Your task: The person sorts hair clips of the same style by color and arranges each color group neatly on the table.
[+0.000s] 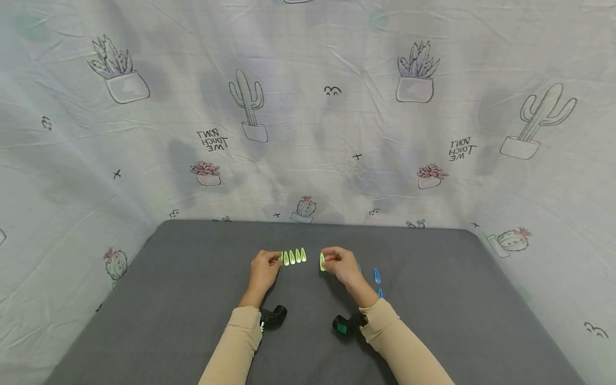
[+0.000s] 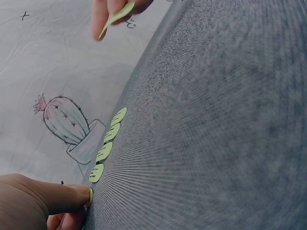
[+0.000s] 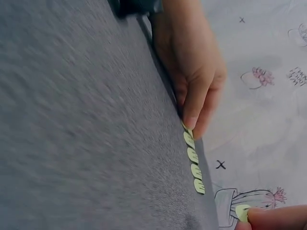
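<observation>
Several yellow-green hair clips (image 1: 292, 256) lie side by side in a row on the grey table. My left hand (image 1: 264, 270) pinches the clip at the row's left end, seen in the left wrist view between thumb and finger (image 2: 90, 196). To the right of the row, my right hand (image 1: 343, 264) holds another yellow-green clip (image 1: 322, 262) between thumb and fingers. That clip (image 2: 116, 19) shows raised above the table in the left wrist view.
Blue clips (image 1: 377, 275) lie on the table (image 1: 192, 299) to the right, near and partly behind my right wrist. A white cloth (image 1: 308, 123) printed with potted cacti hangs behind and at both sides.
</observation>
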{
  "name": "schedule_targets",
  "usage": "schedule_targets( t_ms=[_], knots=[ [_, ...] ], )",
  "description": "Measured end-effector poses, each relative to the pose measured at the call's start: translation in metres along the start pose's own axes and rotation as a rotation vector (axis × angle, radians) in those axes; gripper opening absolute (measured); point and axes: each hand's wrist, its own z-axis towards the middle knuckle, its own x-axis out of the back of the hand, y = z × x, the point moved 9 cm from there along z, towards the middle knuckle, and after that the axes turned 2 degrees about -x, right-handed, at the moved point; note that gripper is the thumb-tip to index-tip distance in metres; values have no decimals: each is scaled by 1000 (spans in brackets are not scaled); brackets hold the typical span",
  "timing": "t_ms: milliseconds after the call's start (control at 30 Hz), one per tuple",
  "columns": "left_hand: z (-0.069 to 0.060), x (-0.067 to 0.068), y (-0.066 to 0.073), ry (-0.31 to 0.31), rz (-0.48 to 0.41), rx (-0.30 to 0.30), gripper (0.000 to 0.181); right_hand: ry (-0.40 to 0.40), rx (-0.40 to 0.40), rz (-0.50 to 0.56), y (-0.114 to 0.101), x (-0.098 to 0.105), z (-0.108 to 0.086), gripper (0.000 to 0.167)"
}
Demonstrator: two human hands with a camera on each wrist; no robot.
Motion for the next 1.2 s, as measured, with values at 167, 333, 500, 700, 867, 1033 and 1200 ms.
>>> schedule_targets(
  t_ms=[167,333,500,700,867,1033,1200],
  knots=[
    [0,-1,-1,-3,1,-1,17,11,-75,-28,5,-6,18,33],
    [1,-1,-1,0,-6,0,17,5,-113,-24,8,-12,32,33],
    [1,0,0,6,-10,0,17,-1,-139,-28,12,-19,44,34],
    [0,0,1,-1,-17,6,18,6,-175,-72,14,-26,53,35],
    [0,-1,-1,-11,-14,15,18,34,-175,-148,14,-27,58,34],
    [0,-2,-1,-12,-10,21,18,49,-166,-218,13,-28,60,32],
    [-1,-1,0,-11,-9,21,17,38,-135,-296,10,-31,60,29]
  ],
)
